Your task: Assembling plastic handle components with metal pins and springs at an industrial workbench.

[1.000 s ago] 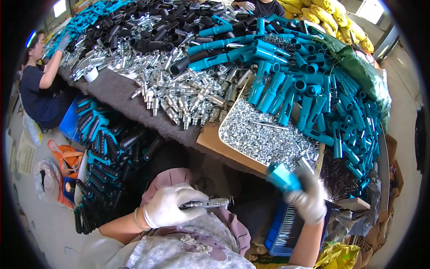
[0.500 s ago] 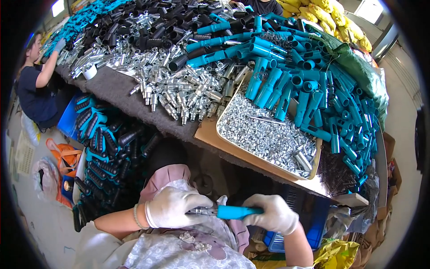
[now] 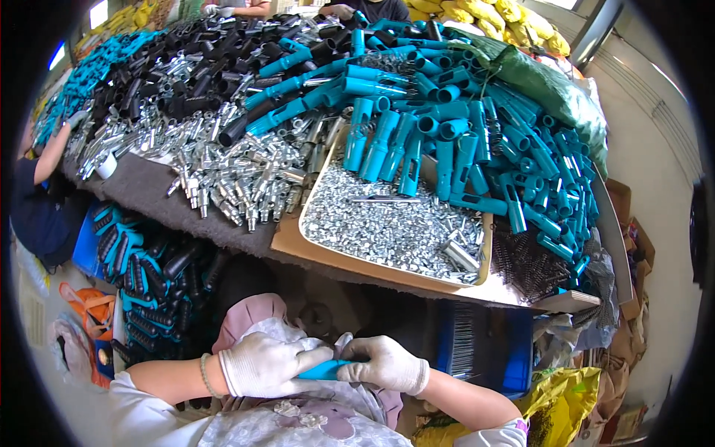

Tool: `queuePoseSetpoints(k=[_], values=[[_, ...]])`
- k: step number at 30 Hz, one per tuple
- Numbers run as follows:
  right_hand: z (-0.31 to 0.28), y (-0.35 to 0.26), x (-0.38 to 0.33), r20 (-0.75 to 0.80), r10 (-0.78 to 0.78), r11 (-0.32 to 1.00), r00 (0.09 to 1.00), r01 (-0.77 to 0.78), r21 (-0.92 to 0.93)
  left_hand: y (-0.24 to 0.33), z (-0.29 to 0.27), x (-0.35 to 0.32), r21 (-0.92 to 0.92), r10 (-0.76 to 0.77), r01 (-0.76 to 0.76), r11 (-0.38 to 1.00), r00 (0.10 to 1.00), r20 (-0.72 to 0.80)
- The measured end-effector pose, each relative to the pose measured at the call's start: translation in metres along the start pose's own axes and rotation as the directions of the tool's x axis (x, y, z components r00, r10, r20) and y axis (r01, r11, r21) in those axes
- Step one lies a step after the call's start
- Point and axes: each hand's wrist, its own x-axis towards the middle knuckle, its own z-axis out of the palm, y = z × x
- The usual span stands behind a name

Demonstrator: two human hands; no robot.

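Low in front of my lap, both gloved hands are closed around one teal plastic tube (image 3: 323, 370). My left hand (image 3: 262, 365) wraps its left part, with the fingers covering that end. My right hand (image 3: 389, 365) grips the other end between thumb and fingers. Only a short teal stretch shows between the hands; any metal part in the tube is hidden. Beyond them, on the bench, stands a cream-rimmed tray (image 3: 304, 222) of small shiny metal pieces (image 3: 387, 231). Teal slotted tubes (image 3: 465, 153) are heaped behind and right of it. Silvery metal fittings (image 3: 249, 175) lie to its left.
Dark springs (image 3: 525, 264) lie at the bench's right front. Beneath are a blue bin (image 3: 518, 350) holding thin rods and, to the left, a pile of black-and-teal handles (image 3: 153, 283). A yellow sack (image 3: 562, 406) sits lower right. A co-worker's arm (image 3: 53, 153) reaches in at left.
My hands have drawn together around the tube. The metal part that showed between my left hand and the tube is now out of sight. My view has shifted right.
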Motion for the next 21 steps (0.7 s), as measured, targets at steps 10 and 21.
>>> queuePoseSetpoints(k=[10,21], values=[[-0.007,-0.008,0.009,0.103,-0.046,0.963,0.994,0.072,-0.261,-0.007,0.027,0.021,0.017,0.136,-0.136,0.991,0.956,-0.260],[-0.208,-0.032,0.025,-0.592,-0.486,0.534,0.642,-0.318,-0.783,-0.002,0.010,0.020,-0.057,-0.066,0.050,0.997,0.942,-0.330]])
